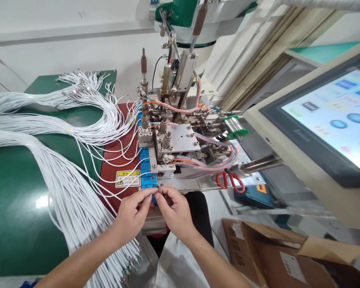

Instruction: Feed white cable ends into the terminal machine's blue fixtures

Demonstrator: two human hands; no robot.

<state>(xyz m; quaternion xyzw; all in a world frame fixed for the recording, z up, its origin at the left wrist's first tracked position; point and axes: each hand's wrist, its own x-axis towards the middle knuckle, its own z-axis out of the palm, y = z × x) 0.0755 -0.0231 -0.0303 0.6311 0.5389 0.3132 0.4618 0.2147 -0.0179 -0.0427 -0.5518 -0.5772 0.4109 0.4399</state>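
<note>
The fingertips of the left hand (131, 216) and right hand (177, 208) meet at the near end of the blue strip (145, 154); what lies between them is hidden, so I cannot tell whether either grip is closed on something. For fine work here, a light pinch close to the tip should steer best, with both wrists kept low and level. White wires (55, 170) cross the red plate (108, 158) to the strip's left side, so the left forearm would do well not to drag them. Their main bundles lie on the green tabletop (15, 224). Right of the strip stands the machine (178, 138); fingers are best kept clear of its moving parts.
</note>
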